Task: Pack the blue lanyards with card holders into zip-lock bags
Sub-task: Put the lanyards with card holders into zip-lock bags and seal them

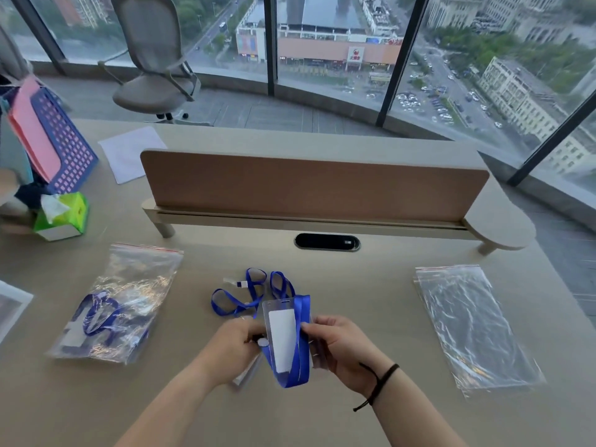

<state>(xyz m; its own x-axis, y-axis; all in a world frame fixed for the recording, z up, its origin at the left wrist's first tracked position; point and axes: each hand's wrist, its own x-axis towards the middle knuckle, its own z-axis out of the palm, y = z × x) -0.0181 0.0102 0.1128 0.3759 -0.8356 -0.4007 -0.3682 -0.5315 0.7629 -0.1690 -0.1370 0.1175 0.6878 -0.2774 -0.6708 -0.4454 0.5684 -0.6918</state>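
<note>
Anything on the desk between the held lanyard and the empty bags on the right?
Nothing visible. Both hands, left and right, hold the lanyard and its card holder above the desk. The stretch of desk across to the empty bags is bare.

Single head cam, wide-angle — worn on the person's head, looks forward and down across the bench. Close on the near edge: both forearms enter from the bottom of frame, left hand and right hand low centre. Farther out it takes in the divider panel, then the windows along the top — edges bow visibly. No second view, so no overlap.
</note>
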